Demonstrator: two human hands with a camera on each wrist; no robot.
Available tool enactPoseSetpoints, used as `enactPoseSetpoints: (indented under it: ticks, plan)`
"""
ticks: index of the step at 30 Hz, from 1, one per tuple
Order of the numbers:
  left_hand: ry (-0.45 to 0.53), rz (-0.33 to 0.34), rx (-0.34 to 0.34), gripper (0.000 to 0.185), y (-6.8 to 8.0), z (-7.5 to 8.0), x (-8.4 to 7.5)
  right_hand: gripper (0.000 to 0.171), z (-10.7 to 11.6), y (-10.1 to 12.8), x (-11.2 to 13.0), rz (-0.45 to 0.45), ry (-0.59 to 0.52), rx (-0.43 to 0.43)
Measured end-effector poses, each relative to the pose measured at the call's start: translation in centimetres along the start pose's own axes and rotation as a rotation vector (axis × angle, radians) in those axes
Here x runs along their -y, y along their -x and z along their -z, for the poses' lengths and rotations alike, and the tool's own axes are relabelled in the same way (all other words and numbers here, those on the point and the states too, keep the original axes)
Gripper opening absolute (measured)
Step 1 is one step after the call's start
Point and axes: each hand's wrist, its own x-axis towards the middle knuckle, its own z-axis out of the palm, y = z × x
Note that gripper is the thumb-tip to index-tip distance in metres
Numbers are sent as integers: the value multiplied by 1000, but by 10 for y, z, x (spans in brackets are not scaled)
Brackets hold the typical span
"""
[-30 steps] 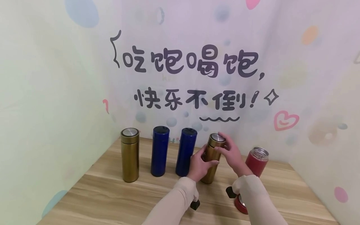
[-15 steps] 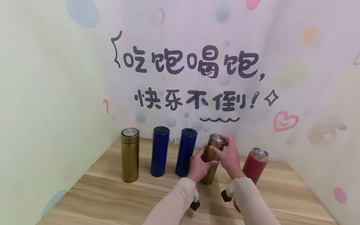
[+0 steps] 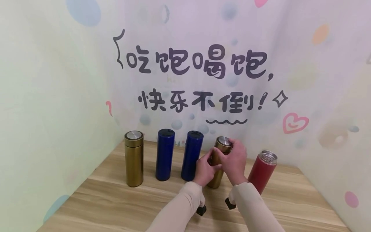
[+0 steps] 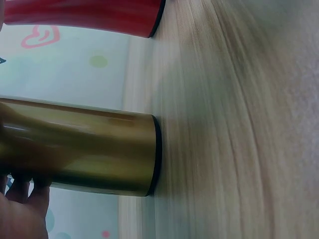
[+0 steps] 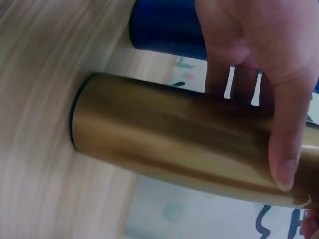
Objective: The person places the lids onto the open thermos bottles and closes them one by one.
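Gold flask [image 3: 219, 161]: smooth metal cylinder, gripped by left hand [image 3: 204, 169], right hand [image 3: 233, 159].

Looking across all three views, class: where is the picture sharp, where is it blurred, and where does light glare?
Head view: evenly lit and sharp, walls bowed by the wide lens. Left wrist view: the gold flask shows soft sheen, the table smeared with blur. Right wrist view: the right hand looms close and soft, with streaky highlights along the flask.

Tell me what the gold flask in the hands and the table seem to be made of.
Gold flask: probably metal with a brushed gold finish, judging by its soft streaky sheen; silvery metal lid. Table: light wood or wood-look laminate, with visible grain.
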Motion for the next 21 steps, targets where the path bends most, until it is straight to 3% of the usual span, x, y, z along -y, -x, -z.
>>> enactPoseSetpoints:
  ticks: [4,12,16,21]
  plan:
    - [-15,-1,5,75,0,1,-1,67,5,-3,-2,-4,1,65]
    - [-54,-26,-7,81,0,0,-3,62,17,-10,-12,-75,-307,295]
    - [-46,-34,-8,79,1,0,-2,67,20,-10,-18,-86,-401,411]
    - [-41,-40,-17,79,1,1,-1,68,19,-9,-22,-85,-428,439]
